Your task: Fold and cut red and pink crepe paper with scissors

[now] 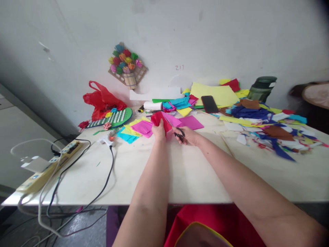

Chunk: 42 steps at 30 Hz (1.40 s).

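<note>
My left hand point(158, 131) is closed on red paper point(157, 119), with a pink sheet point(171, 119) lying against it. In my right hand point(189, 136) is a pair of scissors point(179, 134) with black handles; the blades point up and left at the paper, partly hidden by it. Whether the blades touch the paper I cannot tell. Pink, yellow and blue paper pieces point(142, 128) lie just left of my left hand. Behind my right hand rests another magenta sheet point(193, 122).
Left are a glue gun point(106, 140) with a black cord, a power strip point(48, 168), a red plastic bag point(101, 101) and a green board point(123, 116). Behind lie a phone point(209, 104) and yellow sheets point(216, 94). Paper scraps point(277, 132) and a dark bottle point(261, 89) occupy the right.
</note>
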{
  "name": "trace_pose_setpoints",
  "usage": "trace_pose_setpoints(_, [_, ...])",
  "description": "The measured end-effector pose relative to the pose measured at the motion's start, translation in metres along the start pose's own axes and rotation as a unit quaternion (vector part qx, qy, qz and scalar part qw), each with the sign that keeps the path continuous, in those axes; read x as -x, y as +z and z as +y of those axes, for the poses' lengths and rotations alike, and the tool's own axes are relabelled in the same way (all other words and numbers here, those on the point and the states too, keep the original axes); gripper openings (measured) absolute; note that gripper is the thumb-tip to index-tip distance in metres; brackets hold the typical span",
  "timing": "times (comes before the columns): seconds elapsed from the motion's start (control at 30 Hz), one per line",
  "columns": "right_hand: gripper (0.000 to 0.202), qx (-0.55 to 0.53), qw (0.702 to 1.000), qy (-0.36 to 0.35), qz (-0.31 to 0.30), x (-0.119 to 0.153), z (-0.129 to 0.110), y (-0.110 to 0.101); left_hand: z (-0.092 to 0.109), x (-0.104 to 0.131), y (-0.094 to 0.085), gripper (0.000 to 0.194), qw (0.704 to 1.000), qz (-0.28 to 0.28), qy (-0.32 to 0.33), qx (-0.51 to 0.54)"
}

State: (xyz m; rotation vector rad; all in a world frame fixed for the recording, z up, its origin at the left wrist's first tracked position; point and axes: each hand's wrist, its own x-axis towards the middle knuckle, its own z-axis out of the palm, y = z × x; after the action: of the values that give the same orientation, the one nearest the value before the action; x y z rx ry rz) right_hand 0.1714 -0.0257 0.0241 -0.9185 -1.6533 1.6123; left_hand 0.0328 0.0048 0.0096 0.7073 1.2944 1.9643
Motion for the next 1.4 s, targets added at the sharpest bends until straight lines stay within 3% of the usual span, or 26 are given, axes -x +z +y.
trace_pose_setpoints(0.43, [0.043, -0.012, 1.000, -0.011, 0.022, -0.001, 0.002, -0.002, -0.006, 0.003, 0.003, 0.034, 0.997, -0.060, -0.003, 0.040])
trace_pose_setpoints(1.4, [0.044, -0.015, 0.999, -0.018, 0.047, -0.007, 0.007, -0.001, -0.001, 0.007, 0.005, 0.031, 0.998, -0.039, -0.024, 0.052])
